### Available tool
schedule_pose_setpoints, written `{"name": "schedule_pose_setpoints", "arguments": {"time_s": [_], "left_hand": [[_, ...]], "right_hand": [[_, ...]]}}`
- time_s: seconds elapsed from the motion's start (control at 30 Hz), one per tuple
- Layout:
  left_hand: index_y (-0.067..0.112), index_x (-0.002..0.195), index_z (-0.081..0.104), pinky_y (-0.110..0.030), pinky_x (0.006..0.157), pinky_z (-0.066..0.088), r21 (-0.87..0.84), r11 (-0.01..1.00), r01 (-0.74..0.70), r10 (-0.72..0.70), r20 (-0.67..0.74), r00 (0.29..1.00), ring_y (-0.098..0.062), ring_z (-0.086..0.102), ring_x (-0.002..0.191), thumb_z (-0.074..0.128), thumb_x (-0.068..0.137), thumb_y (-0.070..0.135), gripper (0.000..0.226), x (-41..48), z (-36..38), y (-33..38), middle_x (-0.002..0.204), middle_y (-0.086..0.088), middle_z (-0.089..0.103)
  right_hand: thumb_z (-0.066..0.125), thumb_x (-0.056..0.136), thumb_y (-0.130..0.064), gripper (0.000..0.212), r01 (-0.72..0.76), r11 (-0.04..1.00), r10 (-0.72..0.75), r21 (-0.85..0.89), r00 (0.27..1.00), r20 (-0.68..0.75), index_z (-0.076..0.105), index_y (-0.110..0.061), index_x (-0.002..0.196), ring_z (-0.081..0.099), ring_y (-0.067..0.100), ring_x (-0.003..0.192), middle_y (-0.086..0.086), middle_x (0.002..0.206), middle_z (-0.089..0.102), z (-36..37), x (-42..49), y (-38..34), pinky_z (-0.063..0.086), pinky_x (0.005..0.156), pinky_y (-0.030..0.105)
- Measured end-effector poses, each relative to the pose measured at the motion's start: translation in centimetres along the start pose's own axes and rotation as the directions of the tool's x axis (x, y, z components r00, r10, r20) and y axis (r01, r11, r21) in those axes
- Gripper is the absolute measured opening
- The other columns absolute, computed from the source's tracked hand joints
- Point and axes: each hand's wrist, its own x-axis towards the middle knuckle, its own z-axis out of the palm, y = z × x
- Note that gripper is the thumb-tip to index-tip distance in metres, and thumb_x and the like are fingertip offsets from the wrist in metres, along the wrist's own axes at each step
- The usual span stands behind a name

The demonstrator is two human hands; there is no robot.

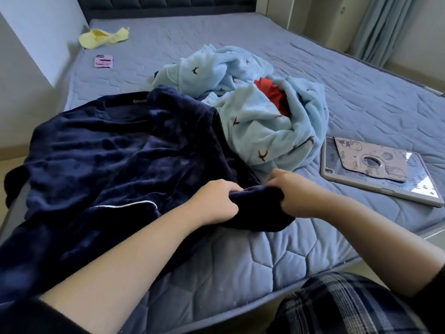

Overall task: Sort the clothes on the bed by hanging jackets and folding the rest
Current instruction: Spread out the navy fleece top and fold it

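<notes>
Both hands gripped one bunched end of the navy robe (115,150): left hand (214,203) and right hand (298,194) side by side, equally near. From that grip, the robe's length ran away leftward across the bed (240,256).

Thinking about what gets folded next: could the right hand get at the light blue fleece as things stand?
Probably yes, once it lets go: the right hand grips the navy garment, and the light blue fleece lies just beyond it with nothing between.
</notes>
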Motion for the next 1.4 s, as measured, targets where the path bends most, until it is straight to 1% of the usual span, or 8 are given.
{"name": "schedule_pose_setpoints", "arguments": {"time_s": [0.17, 0.3, 0.47, 0.63, 0.77, 1.03, 1.17, 1.4], "left_hand": [[0.029, 0.093, 0.071, -0.024, 0.077, 0.050, -0.203, 0.978, -0.050, 0.005, -0.213, 0.977, -0.014, 0.065, 0.087, 0.050, 0.074, 0.007, 0.036, 0.4, -1.3, -1.4, 0.085, 0.008, 0.070], [0.031, 0.095, 0.066, -0.031, 0.077, 0.048, -0.028, 0.998, -0.061, 0.046, -0.362, 0.931, -0.019, 0.062, 0.089, 0.053, 0.073, 0.014, 0.031, 1.2, -3.3, -2.4, 0.091, 0.007, 0.069], [0.015, 0.114, 0.059, -0.036, 0.076, 0.046, 0.383, 0.924, -0.026, 0.172, -0.354, 0.919, -0.023, 0.051, 0.098, 0.066, 0.077, 0.010, 0.038, 0.0, -3.4, -3.8, 0.107, -0.004, 0.053], [0.012, 0.067, 0.053, -0.035, 0.052, 0.034, 0.812, 0.418, -0.408, 0.828, -0.156, 0.538, -0.025, 0.044, 0.062, 0.057, 0.077, 0.002, 0.015, -3.3, -1.1, -3.6, 0.067, -0.006, 0.048], [0.017, 0.100, 0.049, -0.032, 0.060, 0.028, 0.790, 0.603, -0.114, 0.243, -0.046, 0.969, -0.021, 0.051, 0.084, 0.056, 0.080, 0.055, 0.043, -4.8, 1.4, -3.7, 0.094, 0.000, 0.052], [0.019, 0.080, 0.070, -0.018, 0.055, 0.044, -0.262, 0.958, -0.117, 0.220, 0.411, 0.885, -0.001, 0.055, 0.053, 0.059, 0.079, 0.022, 0.011, -4.9, -1.1, -2.2, 0.064, 0.010, 0.065], [0.030, 0.103, 0.050, -0.030, 0.069, 0.042, 0.312, 0.935, -0.169, 0.226, -0.158, 0.961, -0.007, 0.047, 0.090, 0.072, 0.066, 0.053, 0.049, -3.3, -1.1, -2.7, 0.096, 0.014, 0.045], [0.023, 0.097, 0.046, -0.026, 0.059, 0.038, 0.354, 0.927, -0.126, 0.062, 0.187, 0.980, -0.019, 0.057, 0.084, 0.058, 0.075, 0.014, 0.027, -3.4, 0.7, -2.8, 0.087, 0.006, 0.054]], "right_hand": [[0.075, 0.066, -0.033, 0.078, 0.135, 0.964, -0.180, -0.230, 0.966, -0.187, 0.043, -0.016, 0.135, 0.045, 0.025, 0.104, 0.004, 0.115, 0.047, 1.4, -1.2, -1.6, 0.043, 0.092, 0.036], [0.059, 0.084, -0.008, 0.010, 0.392, 0.747, -0.658, -0.536, 0.549, -0.515, 0.057, -0.008, 0.093, 0.047, 0.028, 0.069, 0.009, 0.077, 0.054, 1.2, -1.2, -3.2, 0.042, 0.066, 0.037], [0.054, 0.080, -0.029, 0.020, 0.545, 0.550, -0.563, -0.633, 0.802, 0.201, 0.062, -0.013, 0.090, 0.058, 0.025, 0.081, 0.003, 0.084, 0.060, 3.5, -0.5, -4.7, 0.046, 0.075, 0.034], [0.054, 0.068, -0.004, 0.015, 0.404, 0.726, -0.435, -0.556, 0.897, 0.084, 0.063, -0.015, 0.071, 0.062, 0.025, 0.066, 0.001, 0.066, 0.063, 1.9, 1.0, -4.4, 0.045, 0.062, 0.029], [0.057, 0.080, -0.011, 0.012, 0.230, 0.909, -0.215, -0.347, 0.973, 0.080, 0.059, -0.022, 0.077, 0.054, 0.022, 0.081, -0.005, 0.078, 0.058, -0.4, 1.7, -4.3, 0.034, 0.064, 0.026], [0.062, 0.084, -0.039, 0.025, 0.097, 0.987, 0.008, -0.131, 0.774, 0.633, 0.067, -0.019, 0.070, 0.058, 0.006, 0.057, -0.004, 0.065, 0.070, -2.4, 0.4, -4.4, 0.042, 0.060, 0.017], [0.072, 0.062, -0.050, 0.038, 0.201, 0.967, -0.215, -0.154, 0.973, -0.081, 0.050, -0.026, 0.080, 0.049, 0.009, 0.078, -0.012, 0.081, 0.052, -2.2, 1.5, -3.2, 0.041, 0.067, 0.021], [0.056, 0.075, -0.011, 0.021, 0.228, 0.856, -0.071, -0.465, 0.941, 0.331, 0.042, -0.023, 0.084, 0.055, 0.024, 0.085, -0.001, 0.093, 0.054, 0.1, 0.6, -2.7, 0.045, 0.067, 0.032]]}}
